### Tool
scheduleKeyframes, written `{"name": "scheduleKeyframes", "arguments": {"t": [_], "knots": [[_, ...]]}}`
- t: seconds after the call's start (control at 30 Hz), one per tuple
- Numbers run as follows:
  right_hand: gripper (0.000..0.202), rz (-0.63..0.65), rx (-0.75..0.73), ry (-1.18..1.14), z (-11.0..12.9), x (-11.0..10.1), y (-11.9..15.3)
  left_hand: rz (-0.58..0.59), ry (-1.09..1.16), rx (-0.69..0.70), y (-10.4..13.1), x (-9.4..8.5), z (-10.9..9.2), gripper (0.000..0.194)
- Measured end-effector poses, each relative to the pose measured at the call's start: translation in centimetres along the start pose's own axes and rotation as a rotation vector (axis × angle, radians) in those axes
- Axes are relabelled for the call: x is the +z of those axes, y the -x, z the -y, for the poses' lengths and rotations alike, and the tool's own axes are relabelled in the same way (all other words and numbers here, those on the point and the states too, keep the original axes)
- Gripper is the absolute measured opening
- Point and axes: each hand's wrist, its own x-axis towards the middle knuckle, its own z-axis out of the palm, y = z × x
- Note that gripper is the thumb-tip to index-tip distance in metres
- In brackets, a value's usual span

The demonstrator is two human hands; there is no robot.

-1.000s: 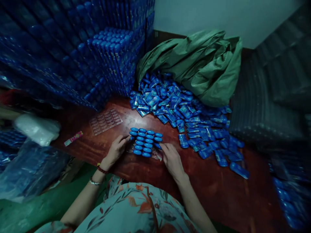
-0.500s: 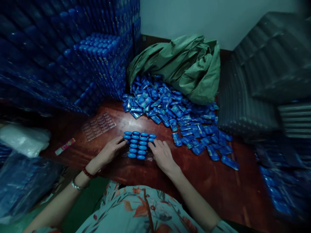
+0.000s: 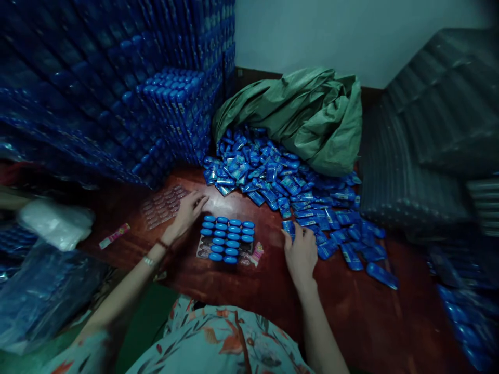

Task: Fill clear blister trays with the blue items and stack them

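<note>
My right hand (image 3: 302, 254) is at the near edge of the loose pile, its thumb and fingers closed on a small blue packet (image 3: 288, 227) that lies on the table. My left hand (image 3: 190, 212) hovers with fingers stretched out, holding nothing, beyond the upper left corner of a clear moulded tray (image 3: 203, 248). Glossy blue oval pieces (image 3: 220, 234) fill the tray's middle columns and part of its outer ones. Beside the tray's right edge lies a pink printed strip (image 3: 257, 253).
A pile of blue packets (image 3: 268, 169) spills from a green sack (image 3: 323, 124). Tall stacks of filled blue trays (image 3: 175, 104) stand at left, grey stacked trays (image 3: 405, 176) at right. Another clear tray (image 3: 161, 208) and a pink strip (image 3: 114, 235) lie on the left of the table (image 3: 343, 306).
Both hands have left the sides of the tray. My right hand moved right to a blue packet at the pile; my left hand moved up and away. The pink strip beside the tray now shows.
</note>
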Motion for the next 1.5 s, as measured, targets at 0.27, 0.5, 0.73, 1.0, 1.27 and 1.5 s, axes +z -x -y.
{"name": "scheduleKeyframes", "arguments": {"t": [0.27, 0.5, 0.73, 1.0, 1.27, 1.5], "knots": [[0.027, 0.267, -0.166, 0.135, 0.5, 0.6, 0.8, 0.152, -0.118, -0.339, -8.9, 5.7, 0.7, 0.065], [0.02, 0.44, -0.168, -0.385, 1.2, -0.5, 5.5, 0.236, 0.113, -0.393, -7.9, 4.0, 2.4, 0.052], [0.03, 0.427, -0.382, -0.422, 3.7, -2.7, 4.1, -0.181, 0.221, -0.408, 0.8, -2.2, 1.8, 0.029], [0.039, 0.385, -0.663, -0.114, 3.8, -2.1, 3.0, -0.369, 0.233, -0.329, 12.7, -2.8, -1.8, 0.017], [0.03, 0.514, -0.851, 0.112, 7.0, -4.0, 0.8, 0.014, 0.013, 0.079, 12.4, -1.1, -3.3, 0.03], [0.029, 0.525, -0.88, 0.134, 7.6, -4.4, 0.5, 0.223, -0.076, 0.256, 11.2, -2.1, -2.9, 0.029]]}}
